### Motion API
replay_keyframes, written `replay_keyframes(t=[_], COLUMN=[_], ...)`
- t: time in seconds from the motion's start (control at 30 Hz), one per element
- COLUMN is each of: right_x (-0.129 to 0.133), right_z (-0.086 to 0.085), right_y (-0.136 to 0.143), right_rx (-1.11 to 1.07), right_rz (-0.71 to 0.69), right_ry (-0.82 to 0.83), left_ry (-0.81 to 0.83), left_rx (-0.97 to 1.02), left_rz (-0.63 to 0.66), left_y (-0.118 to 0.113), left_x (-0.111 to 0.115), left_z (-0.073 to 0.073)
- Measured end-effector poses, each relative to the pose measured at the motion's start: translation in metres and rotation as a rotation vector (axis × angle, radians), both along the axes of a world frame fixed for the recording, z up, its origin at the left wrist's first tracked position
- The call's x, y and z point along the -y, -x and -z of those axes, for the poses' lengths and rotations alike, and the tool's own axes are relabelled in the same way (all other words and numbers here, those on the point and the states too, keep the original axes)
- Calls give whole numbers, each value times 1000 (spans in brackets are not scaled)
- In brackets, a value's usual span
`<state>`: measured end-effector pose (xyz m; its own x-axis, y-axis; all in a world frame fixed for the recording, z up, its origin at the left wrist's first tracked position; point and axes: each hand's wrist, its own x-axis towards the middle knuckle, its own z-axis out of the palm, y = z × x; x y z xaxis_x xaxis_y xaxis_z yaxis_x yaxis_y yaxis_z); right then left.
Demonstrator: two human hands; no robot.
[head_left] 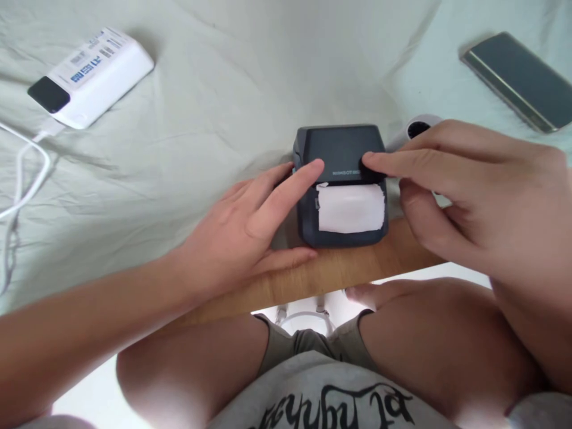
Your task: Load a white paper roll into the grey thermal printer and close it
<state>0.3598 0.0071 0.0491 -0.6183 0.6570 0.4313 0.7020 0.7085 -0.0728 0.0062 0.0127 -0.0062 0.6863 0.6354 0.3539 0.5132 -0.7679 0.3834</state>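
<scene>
A dark, squarish label printer (342, 146) sits near the table's front edge, with lettering on its lid. White label paper (351, 208) with a ragged edge lies over its front part. My left hand (250, 220) braces the printer's left side: the index fingertip rests on the lid, the thumb lies along the front lower corner, and other fingers go behind the left side. From the right, my right hand (473, 179) touches the lid's right edge with an outstretched index finger. Its thumb and other fingers are bent beside the printer and partly hidden.
A white power bank (105, 77) with a dark display lies at the back left, a white cable (33, 149) plugged into it. At the back right is a dark phone-like slab (522, 77). A white rounded object (422, 122) is partly hidden behind my right hand. Wood (339, 265) shows along the front edge.
</scene>
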Motion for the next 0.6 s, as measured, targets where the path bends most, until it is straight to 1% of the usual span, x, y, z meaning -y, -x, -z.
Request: replay_keyframes(t=[0.07, 0.17, 0.23, 0.3, 0.47, 0.53, 0.6], right_x=[1, 1, -1, -3, 1, 3, 2], right_z=[-1, -5, -6, -5, 7, 9, 8], right_y=[-3, -6, -7, -5, 2, 5, 6], right_rx=[41, 98, 97, 68, -34, -62, -75], right_rz=[7, 53, 69, 68, 44, 110, 186], right_ry=[4, 57, 94, 106, 38, 90, 209], left_ry=[18, 69, 95, 111, 144, 145, 130], left_rx=[-33, -95, -96, -75, -81, -95, -99], left_rz=[-28, -53, -64, -66, -58, -63, -59], left_y=[-1, 0, 1, 3, 3, 3, 2], left_x=[1, 2, 2, 2, 1, 0, 0], left_z=[-1, -4, -5, -6, -8, -7, -5])
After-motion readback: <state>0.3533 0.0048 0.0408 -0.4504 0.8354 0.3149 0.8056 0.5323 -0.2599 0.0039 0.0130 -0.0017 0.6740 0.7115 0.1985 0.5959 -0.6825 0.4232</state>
